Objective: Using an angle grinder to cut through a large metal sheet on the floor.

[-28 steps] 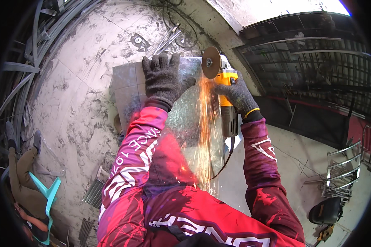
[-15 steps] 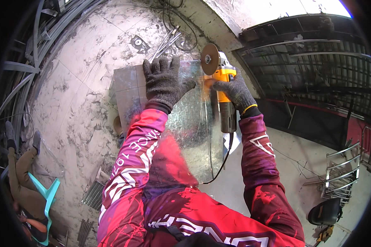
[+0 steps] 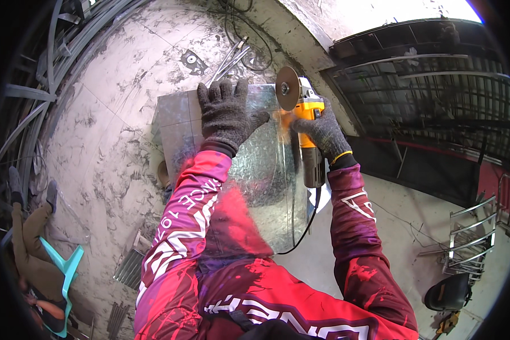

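A shiny metal sheet point(image 3: 266, 187) with scribed lines lies in front of me and mirrors my red sleeve. My left hand point(image 3: 225, 110), in a dark grey knit glove, presses flat on its far part, fingers spread. In a matching glove, my right hand point(image 3: 324, 133) wraps round the body of a yellow and black angle grinder point(image 3: 310, 107). The grinder's brown disc point(image 3: 289, 89) stands upright near the sheet's far right edge; whether it touches the metal I cannot tell. From the grinder's rear a black cord point(image 3: 306, 231) curves back under the sheet's near edge.
Metal strips point(image 3: 230, 59) and a loose disc point(image 3: 191, 59) lie on the floor beyond the sheet. Long metal profiles point(image 3: 28, 113) line the left side. A person sits on a turquoise chair point(image 3: 68, 266) at lower left. A dark metal frame point(image 3: 425, 102) and a metal rack point(image 3: 473, 238) stand right.
My right hand and the grinder have shifted slightly toward me. My left hand stays flat on the sheet.
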`<state>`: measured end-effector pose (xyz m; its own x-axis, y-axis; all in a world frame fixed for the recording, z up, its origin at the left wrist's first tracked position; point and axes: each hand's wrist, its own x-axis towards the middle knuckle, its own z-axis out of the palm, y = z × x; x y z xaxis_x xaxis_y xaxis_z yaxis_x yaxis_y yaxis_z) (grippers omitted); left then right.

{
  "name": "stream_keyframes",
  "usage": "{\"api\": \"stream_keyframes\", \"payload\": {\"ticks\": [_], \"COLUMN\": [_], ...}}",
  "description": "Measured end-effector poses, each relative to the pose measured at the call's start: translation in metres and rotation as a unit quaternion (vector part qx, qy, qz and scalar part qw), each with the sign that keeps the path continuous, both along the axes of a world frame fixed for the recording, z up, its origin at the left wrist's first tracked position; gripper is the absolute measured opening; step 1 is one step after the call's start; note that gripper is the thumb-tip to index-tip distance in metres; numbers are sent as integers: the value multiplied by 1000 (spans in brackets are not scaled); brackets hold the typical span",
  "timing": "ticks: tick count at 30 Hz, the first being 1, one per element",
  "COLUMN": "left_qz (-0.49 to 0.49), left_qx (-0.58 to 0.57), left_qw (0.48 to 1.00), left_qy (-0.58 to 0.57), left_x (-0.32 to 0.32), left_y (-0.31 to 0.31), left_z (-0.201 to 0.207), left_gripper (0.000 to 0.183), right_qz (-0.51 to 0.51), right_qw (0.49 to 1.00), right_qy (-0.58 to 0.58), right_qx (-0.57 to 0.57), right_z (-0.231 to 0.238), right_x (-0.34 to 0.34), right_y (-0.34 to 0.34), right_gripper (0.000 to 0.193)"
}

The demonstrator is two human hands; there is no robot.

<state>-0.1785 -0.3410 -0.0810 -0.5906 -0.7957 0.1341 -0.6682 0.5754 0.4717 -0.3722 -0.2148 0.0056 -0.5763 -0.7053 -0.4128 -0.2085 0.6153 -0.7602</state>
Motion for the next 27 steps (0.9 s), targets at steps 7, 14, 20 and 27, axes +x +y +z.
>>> {"api": "stream_keyframes", "payload": {"ticks": [7, 14, 20, 27], "left_qz": [2, -3, -10, -5], "left_qx": [-3, -5, 16, 22], "left_qw": [1000, 1000, 1000, 1000], "left_qy": [17, 3, -1, -11], "left_x": [1, 1, 2, 4], "left_y": [-2, -3, -3, -5], "left_z": [-4, -5, 3, 1], "left_gripper": [102, 102, 103, 102], "right_qz": [-6, -17, -26, -30], "right_qw": [1000, 1000, 999, 999], "right_qy": [13, -14, -7, -7], "right_qx": [24, 13, 21, -23], "right_z": [8, 5, -1, 6], "right_x": [7, 6, 1, 9], "right_y": [-1, -2, -5, -10], "right_gripper": [80, 87, 87, 76]}}
